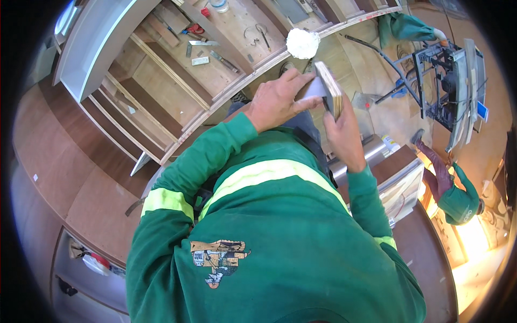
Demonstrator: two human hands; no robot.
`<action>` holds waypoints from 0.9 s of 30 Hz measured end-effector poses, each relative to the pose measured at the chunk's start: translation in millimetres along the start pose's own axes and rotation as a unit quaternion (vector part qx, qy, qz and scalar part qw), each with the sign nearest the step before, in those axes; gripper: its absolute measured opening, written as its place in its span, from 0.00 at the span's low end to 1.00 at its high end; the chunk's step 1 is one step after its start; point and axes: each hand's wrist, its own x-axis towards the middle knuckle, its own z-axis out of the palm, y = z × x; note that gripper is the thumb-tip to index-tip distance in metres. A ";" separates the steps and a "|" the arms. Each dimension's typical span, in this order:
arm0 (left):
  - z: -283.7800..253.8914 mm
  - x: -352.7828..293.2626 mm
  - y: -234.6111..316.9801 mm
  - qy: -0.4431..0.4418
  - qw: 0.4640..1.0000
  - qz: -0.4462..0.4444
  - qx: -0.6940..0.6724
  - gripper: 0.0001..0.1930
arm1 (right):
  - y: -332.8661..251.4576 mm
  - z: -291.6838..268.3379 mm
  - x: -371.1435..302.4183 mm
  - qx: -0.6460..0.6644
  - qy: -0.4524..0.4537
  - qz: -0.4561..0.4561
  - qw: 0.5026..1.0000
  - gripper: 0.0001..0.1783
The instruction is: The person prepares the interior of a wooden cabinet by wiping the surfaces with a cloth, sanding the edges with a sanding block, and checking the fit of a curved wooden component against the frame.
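My right hand is closed round a small plywood block, its layered edge facing up. Beside the block's left face is a pale grey flat piece. Thumb and fingers of my left hand pinch this piece from the left. Whether it is a loose sheet or the block's own face I cannot tell. Both hands are raised in front of my body, close together. Just beyond them, a white, rough-edged round thing is at the edge of a wooden frame.
Hand tools, a metal square and offcuts lie inside the frame's compartments. A grey panel rises at left. At right stand a dark metal machine stand and a brown-topped box. A co-worker bends at far right; another's green sleeve shows beyond.
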 end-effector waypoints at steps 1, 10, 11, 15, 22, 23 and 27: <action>-0.8 0.9 -1.1 -0.001 1.000 0.003 -0.006 0.30 | -5.9 -3.7 -10.2 -0.031 0.002 -0.013 0.999 0.38; 5.2 1.4 3.7 -0.015 0.999 0.006 -0.028 0.29 | -14.2 -6.6 4.4 0.018 -0.010 0.039 0.999 0.39; 4.4 3.5 0.3 -0.016 1.000 0.003 -0.021 0.29 | -13.6 -6.0 6.4 0.018 -0.012 0.033 0.999 0.39; 5.3 -0.1 6.5 -0.035 0.999 -0.011 -0.018 0.31 | 0.2 -8.3 -21.7 0.009 -0.001 0.004 1.000 0.39; 15.1 -5.9 1.9 -0.014 0.999 -0.030 0.009 0.32 | 8.4 -4.0 -5.5 0.031 -0.018 0.011 0.999 0.40; 15.4 -6.7 2.5 -0.019 0.999 -0.033 0.006 0.32 | 7.5 -7.5 -17.6 0.019 -0.026 0.014 0.999 0.39; 16.8 -11.1 6.8 -0.021 1.000 -0.021 0.002 0.31 | 17.9 -3.0 -12.6 0.034 -0.006 -0.004 0.999 0.39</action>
